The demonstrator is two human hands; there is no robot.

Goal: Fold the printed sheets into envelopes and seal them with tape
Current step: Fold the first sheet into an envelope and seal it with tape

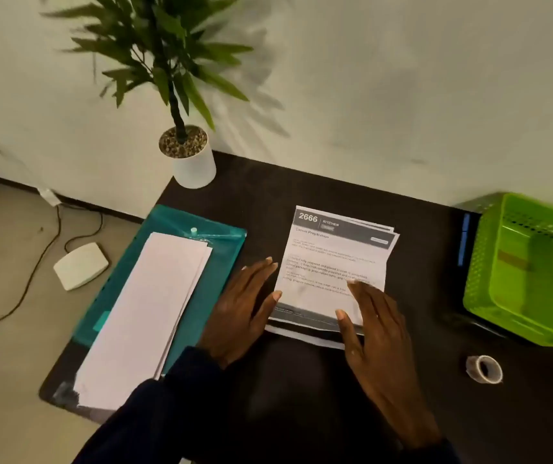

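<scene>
A small stack of printed sheets [337, 259], headed "2666 KITCHEN", lies in the middle of the dark table [301, 380]. My left hand [245, 309] lies flat at the stack's left edge, fingertips touching the paper. My right hand [375, 326] rests on the stack's lower right corner, fingers spread, with the top sheet's near edge slightly lifted by the thumb. A pile of white envelopes [144, 316] lies on a teal plastic folder [221, 236] at the left. A roll of clear tape [484, 369] stands at the right, apart from both hands.
A green perforated basket [529, 266] sits at the right edge of the table. A potted plant in a white pot [194, 165] stands at the back left corner. On the floor to the left are cables and a white box [80, 265].
</scene>
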